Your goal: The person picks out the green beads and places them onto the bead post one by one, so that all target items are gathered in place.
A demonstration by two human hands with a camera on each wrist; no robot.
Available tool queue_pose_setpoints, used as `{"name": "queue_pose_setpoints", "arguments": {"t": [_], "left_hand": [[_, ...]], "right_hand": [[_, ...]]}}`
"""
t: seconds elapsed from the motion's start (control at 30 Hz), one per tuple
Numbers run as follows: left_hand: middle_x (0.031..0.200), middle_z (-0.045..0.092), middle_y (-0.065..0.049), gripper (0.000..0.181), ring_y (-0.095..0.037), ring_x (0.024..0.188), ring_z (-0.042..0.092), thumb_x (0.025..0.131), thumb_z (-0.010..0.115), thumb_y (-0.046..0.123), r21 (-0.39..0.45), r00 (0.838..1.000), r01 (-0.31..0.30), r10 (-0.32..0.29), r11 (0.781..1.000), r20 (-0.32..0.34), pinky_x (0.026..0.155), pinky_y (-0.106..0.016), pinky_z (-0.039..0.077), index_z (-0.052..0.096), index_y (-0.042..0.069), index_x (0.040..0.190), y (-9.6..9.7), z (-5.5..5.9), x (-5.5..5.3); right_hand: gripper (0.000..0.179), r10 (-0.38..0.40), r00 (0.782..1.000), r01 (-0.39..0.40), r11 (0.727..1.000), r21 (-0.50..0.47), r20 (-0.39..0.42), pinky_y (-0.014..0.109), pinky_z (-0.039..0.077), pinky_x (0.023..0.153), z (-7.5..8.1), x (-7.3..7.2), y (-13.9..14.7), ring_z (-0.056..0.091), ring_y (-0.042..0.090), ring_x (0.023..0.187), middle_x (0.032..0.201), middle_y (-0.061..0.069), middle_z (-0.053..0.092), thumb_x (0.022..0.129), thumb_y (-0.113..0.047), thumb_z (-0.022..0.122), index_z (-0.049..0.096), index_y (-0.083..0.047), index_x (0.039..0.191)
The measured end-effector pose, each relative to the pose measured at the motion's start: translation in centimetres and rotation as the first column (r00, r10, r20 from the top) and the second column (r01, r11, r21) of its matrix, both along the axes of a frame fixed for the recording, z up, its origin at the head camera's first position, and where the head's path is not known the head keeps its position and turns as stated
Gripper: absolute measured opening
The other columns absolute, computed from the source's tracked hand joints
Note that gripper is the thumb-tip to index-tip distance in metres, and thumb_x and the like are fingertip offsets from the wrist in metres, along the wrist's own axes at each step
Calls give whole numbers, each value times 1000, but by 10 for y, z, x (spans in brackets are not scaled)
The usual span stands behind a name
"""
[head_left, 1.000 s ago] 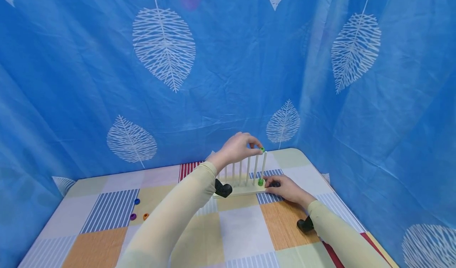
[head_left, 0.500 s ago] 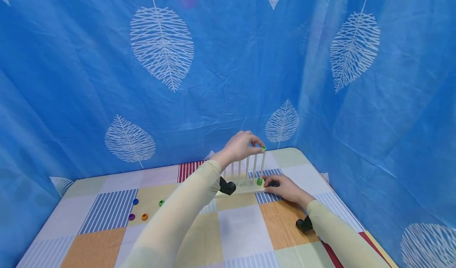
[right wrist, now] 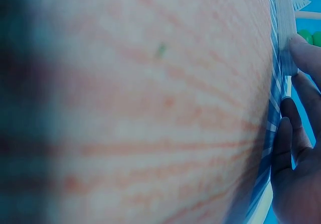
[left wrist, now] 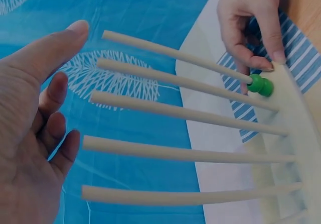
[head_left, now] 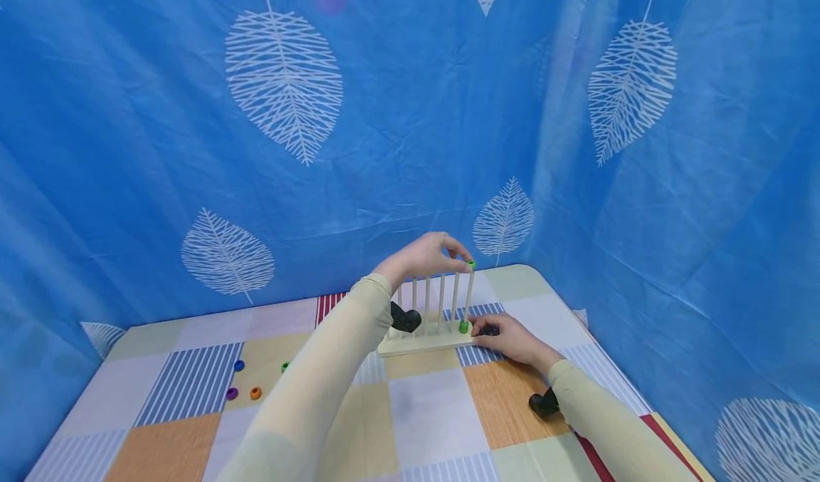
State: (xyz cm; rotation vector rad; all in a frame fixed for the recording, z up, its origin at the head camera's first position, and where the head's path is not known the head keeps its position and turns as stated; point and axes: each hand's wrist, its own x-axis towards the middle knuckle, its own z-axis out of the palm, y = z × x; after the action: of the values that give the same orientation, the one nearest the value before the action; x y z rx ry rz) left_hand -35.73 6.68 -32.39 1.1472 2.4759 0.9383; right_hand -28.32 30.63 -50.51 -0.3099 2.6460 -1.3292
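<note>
My left hand pinches a green bead at the top of the rightmost peg of a pale wooden peg rack. In the left wrist view that bead cannot be seen; the thumb is just beside the peg's tip. Two green beads are stacked low on the same peg. With thumb and fingers, my right hand grips the right end of the rack's base. The right wrist view shows these fingers against the base edge.
Blue, purple, orange and green beads lie on the patchwork tablecloth at the left. The left forearm passes close to the green one. A blue curtain hangs behind and right of the table.
The head view has shifted slightly. My left hand stays at the top of the rightmost peg with the green bead, and the right hand keeps its grip on the base.
</note>
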Motion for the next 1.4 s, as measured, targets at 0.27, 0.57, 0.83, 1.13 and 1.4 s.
{"name": "queue_pose_setpoints", "arguments": {"t": [0.27,0.57,0.83,1.13,1.4], "left_hand": [[121,62,8,20,-17,111,56,98,72,35,-44,998,36,-34,998,52,88,-38,49,76,28,117,0,10,-4],[119,64,9,25,-15,106,56,98,71,35,-74,997,70,-66,995,48,86,-37,49,76,25,121,3,8,-9],[119,64,9,21,-15,108,56,99,71,35,-64,998,52,-50,997,28,86,-37,49,76,28,118,4,1,-11],[119,64,9,21,-20,111,57,99,70,34,-53,997,64,-61,997,56,87,-37,49,76,27,118,6,-1,-11],[123,64,9,20,-17,114,56,98,71,34,-66,997,57,-52,996,63,90,-37,49,76,29,117,9,-1,-10]], "right_hand": [[4,6,1000,-6,1000,-14,0,66,19,116,1,1,-3,39,36,145,149,4,55,98,-25,72,72,-21,98],[5,6,1000,-6,999,-37,10,66,18,116,1,1,-4,39,36,145,149,5,55,98,-24,72,71,-19,98],[5,5,1000,-5,999,-34,4,66,18,116,0,0,-2,39,36,145,149,5,56,98,-24,73,71,-19,97],[5,1,1000,-1,1000,-28,4,67,17,116,-2,-2,-1,39,36,145,149,5,56,98,-24,72,71,-20,97],[4,1,1000,-1,999,-35,5,67,16,116,-3,-2,1,38,36,145,148,4,56,98,-23,73,71,-19,98]]}}
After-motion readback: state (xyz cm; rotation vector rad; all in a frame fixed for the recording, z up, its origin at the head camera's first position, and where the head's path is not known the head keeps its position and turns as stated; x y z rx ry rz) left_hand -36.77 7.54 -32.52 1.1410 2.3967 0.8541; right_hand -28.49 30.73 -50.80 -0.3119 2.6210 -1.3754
